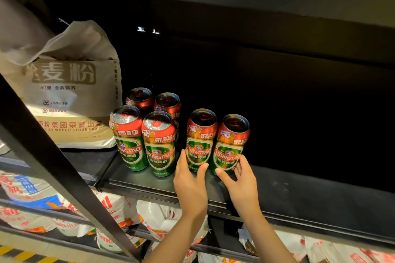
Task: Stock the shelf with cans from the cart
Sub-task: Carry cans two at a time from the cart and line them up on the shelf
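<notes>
Several green and red Tsingtao cans stand upright on the black shelf. A block of cans sits beside the flour sack, two in front and two behind. To their right stand two more cans. My left hand holds the base of the left can, fingers on its left side and thumb on its right. My right hand holds the base of the right can the same way. Both cans rest on the shelf. The cart is out of view.
A large beige flour sack fills the shelf's left end. The shelf stretches dark to the right of the cans. A black slanted frame bar crosses the lower left. White and red bags lie on the shelf below.
</notes>
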{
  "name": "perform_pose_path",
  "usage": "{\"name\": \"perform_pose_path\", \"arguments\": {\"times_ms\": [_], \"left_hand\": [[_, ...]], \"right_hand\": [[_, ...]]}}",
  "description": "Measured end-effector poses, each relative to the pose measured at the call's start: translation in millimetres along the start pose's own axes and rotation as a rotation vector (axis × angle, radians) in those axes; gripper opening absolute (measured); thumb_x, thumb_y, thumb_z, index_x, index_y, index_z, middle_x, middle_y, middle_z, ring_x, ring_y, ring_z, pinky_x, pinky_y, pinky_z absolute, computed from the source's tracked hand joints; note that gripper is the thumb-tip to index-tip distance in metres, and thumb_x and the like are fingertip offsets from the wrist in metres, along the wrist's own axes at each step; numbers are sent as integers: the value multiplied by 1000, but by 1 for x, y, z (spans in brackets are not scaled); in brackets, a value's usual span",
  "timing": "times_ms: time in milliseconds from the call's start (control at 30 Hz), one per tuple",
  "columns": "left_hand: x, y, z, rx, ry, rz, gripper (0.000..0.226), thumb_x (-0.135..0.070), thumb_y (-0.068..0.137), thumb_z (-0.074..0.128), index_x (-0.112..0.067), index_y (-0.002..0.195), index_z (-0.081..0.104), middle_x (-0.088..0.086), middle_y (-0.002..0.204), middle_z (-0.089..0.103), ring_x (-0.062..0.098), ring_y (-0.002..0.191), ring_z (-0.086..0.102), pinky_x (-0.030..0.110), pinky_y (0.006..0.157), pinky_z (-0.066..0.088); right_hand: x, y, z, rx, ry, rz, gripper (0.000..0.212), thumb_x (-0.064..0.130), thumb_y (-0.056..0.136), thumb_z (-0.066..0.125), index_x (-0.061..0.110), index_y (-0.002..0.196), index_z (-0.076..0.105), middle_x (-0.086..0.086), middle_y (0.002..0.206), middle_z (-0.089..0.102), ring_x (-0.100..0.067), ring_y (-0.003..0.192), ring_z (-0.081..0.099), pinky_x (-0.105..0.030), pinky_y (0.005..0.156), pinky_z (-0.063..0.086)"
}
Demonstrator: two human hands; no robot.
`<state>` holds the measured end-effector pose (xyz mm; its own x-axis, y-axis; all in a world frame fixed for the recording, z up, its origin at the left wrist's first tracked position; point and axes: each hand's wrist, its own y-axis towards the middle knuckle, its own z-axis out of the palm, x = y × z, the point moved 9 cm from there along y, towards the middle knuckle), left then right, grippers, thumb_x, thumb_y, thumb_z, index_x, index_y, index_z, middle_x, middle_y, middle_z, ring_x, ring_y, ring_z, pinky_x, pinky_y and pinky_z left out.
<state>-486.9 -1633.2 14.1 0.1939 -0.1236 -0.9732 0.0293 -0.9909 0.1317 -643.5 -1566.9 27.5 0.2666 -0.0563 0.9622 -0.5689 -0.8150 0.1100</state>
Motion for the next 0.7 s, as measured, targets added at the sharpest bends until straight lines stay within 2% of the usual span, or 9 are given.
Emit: {"name": "perform_pose_path", "arguments": {"times_ms": [133,200,267,500,700], "left_hand": [[-5,0,3,-25,44,-12,64,-23,88,63,-14,144,33,7,142,44,21,130,42,45,103,43],[-8,1,3,-28,70,-15,64,-21,90,61,-13,146,31,8,144,41,22,132,40,40,107,38],[-11,3,3,-32,89,-29,64,-20,90,60,-12,146,29,8,145,39,21,133,39,34,108,35],[-14,8,7,-46,136,-42,65,-23,91,58,-12,146,27,7,144,39,22,132,39,36,107,37],[-15,16,11,-60,166,-66,62,-25,91,57,-9,144,29,9,144,39,24,132,39,38,106,38]], "right_hand": [[1,3,2,12,-17,14,48,16,78,74,27,117,49,14,115,59,6,105,56,-8,82,44],[2,6,4,15,-24,17,48,16,78,74,29,116,47,14,113,58,5,102,56,-8,82,43],[2,8,6,19,-28,22,48,16,79,74,29,116,47,13,114,59,4,102,56,-10,83,44],[-4,17,10,24,-46,24,47,17,80,73,24,120,49,6,118,60,-3,108,57,-22,91,47],[-2,24,14,19,-72,4,39,20,81,72,28,111,49,2,114,61,-5,104,58,-23,89,48]]}}
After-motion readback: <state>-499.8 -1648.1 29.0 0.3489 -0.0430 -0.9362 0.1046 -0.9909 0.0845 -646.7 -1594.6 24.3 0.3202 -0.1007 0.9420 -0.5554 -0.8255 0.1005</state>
